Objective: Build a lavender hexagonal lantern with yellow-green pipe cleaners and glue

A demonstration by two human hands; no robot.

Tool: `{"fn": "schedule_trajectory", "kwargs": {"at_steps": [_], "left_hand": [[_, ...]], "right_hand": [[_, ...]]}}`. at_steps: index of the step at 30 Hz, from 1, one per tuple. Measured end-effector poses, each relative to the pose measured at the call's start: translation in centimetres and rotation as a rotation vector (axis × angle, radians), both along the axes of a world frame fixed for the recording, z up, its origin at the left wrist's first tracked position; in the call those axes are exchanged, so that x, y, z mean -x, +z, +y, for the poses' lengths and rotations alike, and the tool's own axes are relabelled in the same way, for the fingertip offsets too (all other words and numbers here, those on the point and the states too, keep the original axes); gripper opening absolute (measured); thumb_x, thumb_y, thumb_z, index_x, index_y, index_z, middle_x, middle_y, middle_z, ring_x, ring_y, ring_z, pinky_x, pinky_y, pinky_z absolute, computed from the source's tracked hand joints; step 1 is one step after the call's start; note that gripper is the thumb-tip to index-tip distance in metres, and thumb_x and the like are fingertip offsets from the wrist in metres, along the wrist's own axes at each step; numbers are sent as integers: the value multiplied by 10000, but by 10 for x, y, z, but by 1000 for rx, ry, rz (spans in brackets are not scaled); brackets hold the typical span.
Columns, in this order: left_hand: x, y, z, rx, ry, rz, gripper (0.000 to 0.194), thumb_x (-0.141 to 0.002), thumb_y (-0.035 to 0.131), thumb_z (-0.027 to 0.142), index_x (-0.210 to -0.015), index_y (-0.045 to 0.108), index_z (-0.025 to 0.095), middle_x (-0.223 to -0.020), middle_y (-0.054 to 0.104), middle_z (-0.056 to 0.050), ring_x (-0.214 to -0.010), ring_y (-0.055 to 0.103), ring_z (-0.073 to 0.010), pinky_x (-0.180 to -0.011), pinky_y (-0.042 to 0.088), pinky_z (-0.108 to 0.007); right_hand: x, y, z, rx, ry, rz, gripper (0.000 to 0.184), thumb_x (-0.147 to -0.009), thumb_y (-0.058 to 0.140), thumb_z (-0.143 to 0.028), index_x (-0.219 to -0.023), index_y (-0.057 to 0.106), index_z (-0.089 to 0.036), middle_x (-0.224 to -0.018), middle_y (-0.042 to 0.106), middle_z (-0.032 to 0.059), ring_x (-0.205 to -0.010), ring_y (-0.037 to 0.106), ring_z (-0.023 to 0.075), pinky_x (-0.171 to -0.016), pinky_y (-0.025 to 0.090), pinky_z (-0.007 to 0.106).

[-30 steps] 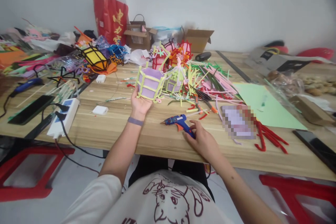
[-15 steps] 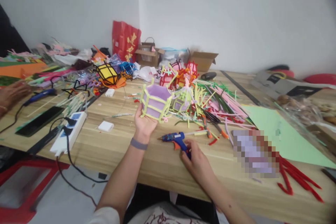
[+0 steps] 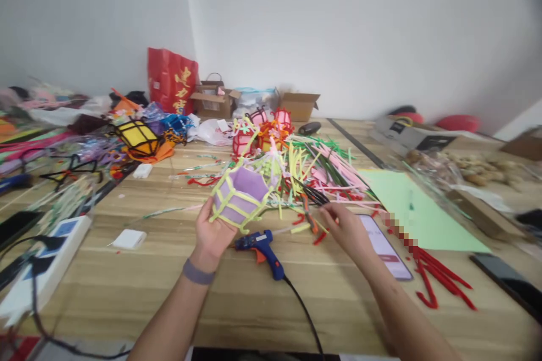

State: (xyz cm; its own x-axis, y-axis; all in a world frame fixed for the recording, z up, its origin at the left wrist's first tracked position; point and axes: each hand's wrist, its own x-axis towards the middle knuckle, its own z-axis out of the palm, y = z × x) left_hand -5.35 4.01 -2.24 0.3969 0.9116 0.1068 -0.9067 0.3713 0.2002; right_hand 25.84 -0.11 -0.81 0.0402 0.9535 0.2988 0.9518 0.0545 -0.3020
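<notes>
Two bare hands work above the desk point(image 3: 169, 276). The left hand point(image 3: 214, 237) is partly closed around the lower side of a purple, many-sided lantern body with a yellow-green fuzzy-stem frame point(image 3: 238, 208), holding it tilted above the middle of the desk. The right hand point(image 3: 349, 234) has its fingers bent beside some black stems point(image 3: 315, 194); whether it has hold of anything I cannot tell.

The lantern body has visible purple side panels, with yellow-green bars across them and around the rim. Its top is open, with no cover fitted; its base and the firmness of its joints cannot be judged.

A blue glue gun with an orange trigger point(image 3: 266, 251) lies between the hands, out of their grasp, its black cord point(image 3: 302, 304) running to the near edge. Loose coloured stems and small lanterns crowd the middle. A pale green sheet point(image 3: 412, 211) lies to the right, a white power strip point(image 3: 51, 265) at the near left corner. Behind, a red bag point(image 3: 169, 82) stands before pale walls point(image 3: 339, 22).
</notes>
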Motion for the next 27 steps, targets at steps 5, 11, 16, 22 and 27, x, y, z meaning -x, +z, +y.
{"fn": "schedule_trajectory", "kwargs": {"at_steps": [5,11,16,22,27], "left_hand": [[-2,-1,-2,-100,-113,-54,450,-946,299,260,-1162,692,223,-1134,719,-67,-1132,641,-201,-1018,460,-373],[-11,16,-18,-122,-207,-27,442,-948,306,237,-1146,699,196,-1185,687,-77,-1150,628,-216,-1021,470,-391],[-17,18,-34,-88,-202,-26,443,-948,304,219,-1095,721,190,-1152,701,-72,-1096,660,-208,-980,506,-361],[-27,5,-46,18,-157,-9,436,-954,313,219,-1031,741,183,-1054,741,-57,-1011,699,-198,-929,531,-343],[-32,-5,-57,17,-220,-6,417,-962,329,232,-1015,742,197,-1046,748,-27,-1010,697,-166,-933,514,-273]], "right_hand": [[-36,3,48,102,-80,-77,223,-890,474,-206,-890,681,-123,-930,712,154,-906,656,256,-789,457,331],[-32,-3,84,241,20,-79,190,-824,610,-187,-997,685,-163,-911,729,77,-839,672,197,-711,452,253],[-34,-1,93,266,76,-47,286,-798,628,-132,-1081,652,-168,-1002,727,94,-879,678,205,-742,468,262],[-43,9,70,194,119,51,474,-856,564,-243,-1313,490,-140,-1031,706,118,-857,666,224,-730,489,308],[-33,23,20,161,293,321,604,-803,592,-374,-1343,447,-148,-817,654,39,-661,592,182,-607,475,290]]}}
